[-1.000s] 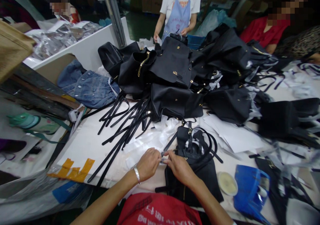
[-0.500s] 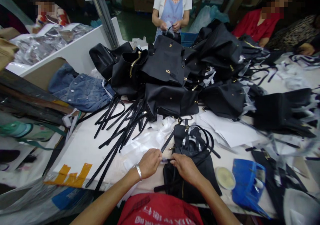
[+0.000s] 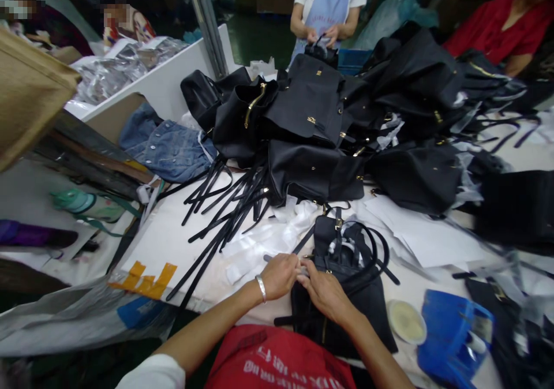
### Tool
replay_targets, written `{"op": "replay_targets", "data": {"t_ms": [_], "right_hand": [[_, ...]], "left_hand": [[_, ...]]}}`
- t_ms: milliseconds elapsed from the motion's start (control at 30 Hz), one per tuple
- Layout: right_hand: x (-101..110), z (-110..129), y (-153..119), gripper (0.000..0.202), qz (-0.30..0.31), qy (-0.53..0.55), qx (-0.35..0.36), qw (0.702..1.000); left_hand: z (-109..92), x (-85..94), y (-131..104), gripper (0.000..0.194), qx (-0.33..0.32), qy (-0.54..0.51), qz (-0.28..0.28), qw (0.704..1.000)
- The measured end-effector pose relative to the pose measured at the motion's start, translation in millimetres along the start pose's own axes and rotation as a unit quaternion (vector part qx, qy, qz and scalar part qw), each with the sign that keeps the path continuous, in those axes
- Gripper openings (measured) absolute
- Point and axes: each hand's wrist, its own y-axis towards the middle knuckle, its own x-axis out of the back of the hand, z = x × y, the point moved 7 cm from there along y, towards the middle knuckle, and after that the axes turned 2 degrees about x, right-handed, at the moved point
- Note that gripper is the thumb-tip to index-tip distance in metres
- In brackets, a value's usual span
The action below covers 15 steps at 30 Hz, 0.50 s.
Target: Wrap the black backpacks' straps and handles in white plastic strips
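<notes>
A black backpack (image 3: 363, 314) lies on the white table in front of me, its looped handles and clear wrapping at the upper part. My left hand (image 3: 279, 276), with a silver bracelet on the wrist, is closed at the backpack's left edge, and a dark strap end (image 3: 267, 258) pokes out beside it. Fingertips touching those of the left, my right hand (image 3: 324, 291) is closed over the backpack's left side. Between the fingertips is something small and pale that I cannot make out. White wrapping (image 3: 259, 245) lies just beyond the hands.
Black bags (image 3: 307, 103) are heaped across the back, with loose black straps (image 3: 216, 221) at left. A round tub (image 3: 407, 321) and a blue container (image 3: 452, 337) stand at right. Denim (image 3: 168, 149) lies at back left. A person in a blue apron (image 3: 331, 8) stands across the table.
The view has swung left, so most things appear further right. My hands have come together at the backpack's edge, where they were slightly apart before.
</notes>
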Motion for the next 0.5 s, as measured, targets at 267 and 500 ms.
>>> {"op": "replay_targets", "data": {"t_ms": [267,500], "right_hand": [[4.9,-12.2,14.1,0.020,0.006,-0.025,0.015,1.000],[19.4,-56.2,29.5,0.016,-0.036,-0.271,-0.041,0.961]], "left_hand": [[49.1,35.3,-48.5,0.021,0.076,-0.101,-0.190,0.974],[141.3,34.3,-131.3,0.015,0.287,-0.054,-0.226,0.929]]}}
